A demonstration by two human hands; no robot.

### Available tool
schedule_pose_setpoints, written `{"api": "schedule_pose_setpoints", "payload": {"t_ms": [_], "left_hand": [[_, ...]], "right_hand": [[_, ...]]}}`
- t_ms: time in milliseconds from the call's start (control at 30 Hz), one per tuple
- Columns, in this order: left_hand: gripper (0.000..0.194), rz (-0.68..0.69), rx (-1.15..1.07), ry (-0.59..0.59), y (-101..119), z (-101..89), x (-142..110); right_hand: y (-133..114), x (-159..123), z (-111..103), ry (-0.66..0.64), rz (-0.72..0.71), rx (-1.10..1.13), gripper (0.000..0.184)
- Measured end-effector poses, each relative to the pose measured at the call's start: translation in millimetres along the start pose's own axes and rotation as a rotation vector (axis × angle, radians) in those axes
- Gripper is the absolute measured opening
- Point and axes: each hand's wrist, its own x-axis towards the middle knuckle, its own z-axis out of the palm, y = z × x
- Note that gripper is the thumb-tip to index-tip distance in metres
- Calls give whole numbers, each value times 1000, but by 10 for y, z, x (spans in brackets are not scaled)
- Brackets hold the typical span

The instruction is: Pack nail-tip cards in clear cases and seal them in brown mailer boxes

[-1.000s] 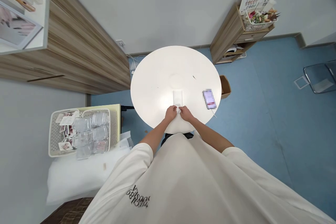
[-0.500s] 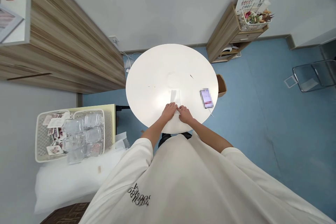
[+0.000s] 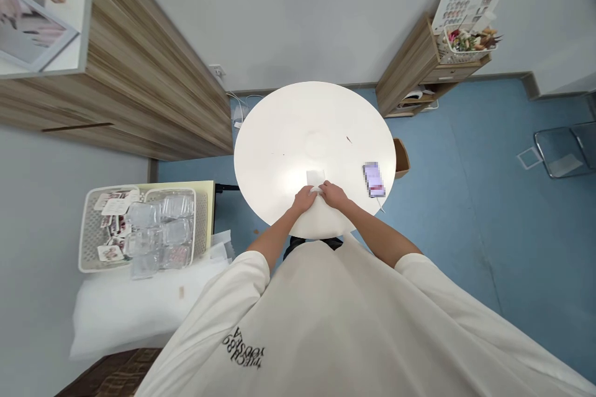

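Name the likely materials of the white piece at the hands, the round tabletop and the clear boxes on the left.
White piece: thin and flat-looking, perhaps paper or plastic film; too small to tell.
Tabletop: smooth, semi-gloss white, likely laminate or painted board, judging by its soft glare.
Clear boxes: probably rigid, shiny plastic, being see-through with bright highlights.

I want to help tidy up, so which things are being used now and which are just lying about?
In use:
- white piece
- left hand and right hand, both holding its near end
- round table beneath

Just lying about:
- phone
- clear packs
- cards
- flowers
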Motion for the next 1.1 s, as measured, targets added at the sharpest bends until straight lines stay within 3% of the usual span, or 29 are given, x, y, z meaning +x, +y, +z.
{"api": "schedule_pose_setpoints", "payload": {"t_ms": [100, 200, 400, 500, 700, 867, 1100], "left_hand": [[43, -60, -134, 122, -38, 61, -25], [55, 16, -37, 157, -79, 105, -124], [69, 295, 280, 25, -112, 142, -242], [74, 317, 306, -9, -132, 145, -221], [78, 314, 521, -80, -189, 113, -182], [78, 275, 669, -70, -294, -81, -198], [79, 201, 688, 2, -688, -619, -280]], "right_hand": [[13, 216, -82, -21, 39, 14, 28], [22, 369, -98, 16, 74, 48, 29], [46, 374, 6, 149, 152, 131, 35], [28, 265, 104, 189, 160, 113, 28], [-120, 92, 312, 249, 296, 297, 48], [-311, 185, 404, 211, 272, 420, 55], [-772, 600, 504, 153, 73, 422, 61]]}}
